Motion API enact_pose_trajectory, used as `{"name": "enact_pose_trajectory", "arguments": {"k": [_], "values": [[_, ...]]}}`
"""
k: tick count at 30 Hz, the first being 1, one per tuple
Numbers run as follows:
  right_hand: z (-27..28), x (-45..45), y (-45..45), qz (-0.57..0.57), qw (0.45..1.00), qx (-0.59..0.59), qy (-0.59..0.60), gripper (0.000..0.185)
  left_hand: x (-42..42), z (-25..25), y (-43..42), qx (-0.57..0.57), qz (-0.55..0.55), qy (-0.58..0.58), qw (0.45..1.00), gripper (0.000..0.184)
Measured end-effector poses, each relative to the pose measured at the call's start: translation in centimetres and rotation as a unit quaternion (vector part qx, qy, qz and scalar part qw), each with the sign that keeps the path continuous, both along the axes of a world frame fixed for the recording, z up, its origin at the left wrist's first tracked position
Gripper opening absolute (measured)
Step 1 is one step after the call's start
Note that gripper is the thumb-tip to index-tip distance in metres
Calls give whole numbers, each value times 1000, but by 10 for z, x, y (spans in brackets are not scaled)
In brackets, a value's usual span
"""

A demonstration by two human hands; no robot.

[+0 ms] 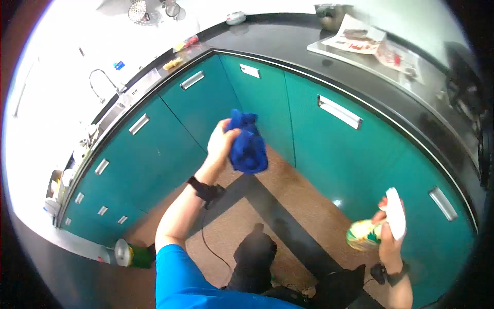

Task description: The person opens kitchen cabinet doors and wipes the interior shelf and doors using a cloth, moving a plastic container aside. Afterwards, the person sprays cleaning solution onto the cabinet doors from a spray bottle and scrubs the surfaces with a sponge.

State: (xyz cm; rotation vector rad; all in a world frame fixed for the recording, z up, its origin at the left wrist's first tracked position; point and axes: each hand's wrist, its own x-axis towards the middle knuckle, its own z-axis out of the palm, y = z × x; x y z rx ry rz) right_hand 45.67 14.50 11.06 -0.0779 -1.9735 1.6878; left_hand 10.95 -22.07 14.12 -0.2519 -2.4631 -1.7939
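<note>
Near the middle of the head view, my left hand (pixel 220 143) is closed around a bunched dark blue cloth (pixel 248 147), held in the air in front of the green cabinets (pixel 193 113). At the lower right, my right hand (pixel 389 242) grips a flat white object (pixel 395 213), seen nearly edge-on. Just left of that hand is a yellow and green container (pixel 363 235), partly behind my fingers. Whether the hand touches this container cannot be made out.
A black countertop (pixel 278 38) curves above the cabinets. On it are a metal pot (pixel 333 16), printed paper (pixel 360 38) on a light board, and a sink (pixel 110 116) with a faucet at the left. A green and white can (pixel 135 254) is at the lower left.
</note>
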Motion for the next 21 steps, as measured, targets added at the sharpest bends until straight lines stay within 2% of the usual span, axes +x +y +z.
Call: {"name": "enact_pose_trajectory", "arguments": {"k": [2, 4, 6, 7, 10, 11, 15, 19, 21], "values": [[21, -75, -20, 80, 996, -22, -36, 47, -26, 25, -21, 27, 74, -22, 997, 54], [34, -131, -42, 155, 987, -10, 27, 49, -51, 41, -44, 70, 117, -49, 989, 53], [40, -173, -54, 167, 982, 69, 51, 52, -79, 50, -65, 85, 117, -60, 988, 53], [51, -187, -62, 187, 978, 72, 52, 53, -91, 55, -75, 86, 129, -78, 985, 53], [84, -222, -79, 229, 973, -2, 10, 50, -117, 93, -78, 103, 159, -107, 976, 50], [100, -230, -85, 238, 971, -31, -9, 48, -125, 109, -80, 106, 156, -101, 977, 49], [154, -266, -113, 242, 969, -14, -41, 46, -179, 165, -103, 123, 145, -106, 976, 48], [244, -310, -156, 234, 971, -16, -54, 47, -240, 221, -125, 182, 145, -135, 963, 48], [286, -333, -175, 233, 971, 20, -55, 48, -278, 243, -139, 214, 127, -141, 958, 42]]}}
